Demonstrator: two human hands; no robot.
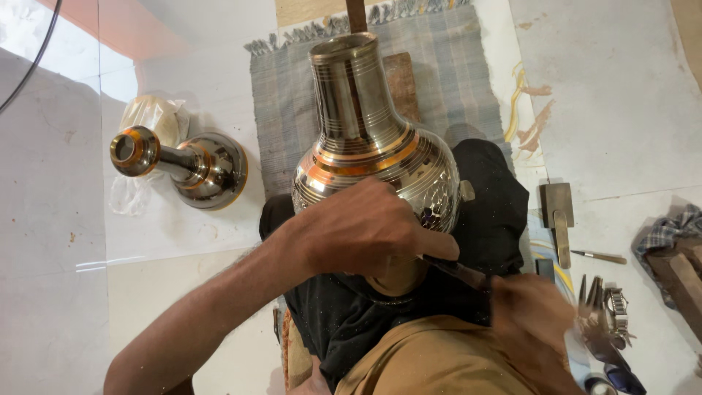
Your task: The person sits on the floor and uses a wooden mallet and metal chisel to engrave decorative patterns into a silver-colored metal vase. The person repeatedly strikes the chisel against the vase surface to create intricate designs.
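Left hand [365, 230] curled on brass vase [369, 146] belly, pinching chisel [457, 271]; right hand [537, 311] just beside, blurred, grip unclear.

Pale tiled floor [629, 95], glossy, grout lines visible, rust-coloured smears near top right. Bright daylight patch at upper left corner. Grey woven mat [292, 95] with fringed edge spread on floor. Dark cable [33, 58] curves across top left. Checked cloth [669, 230] bunched at right edge.
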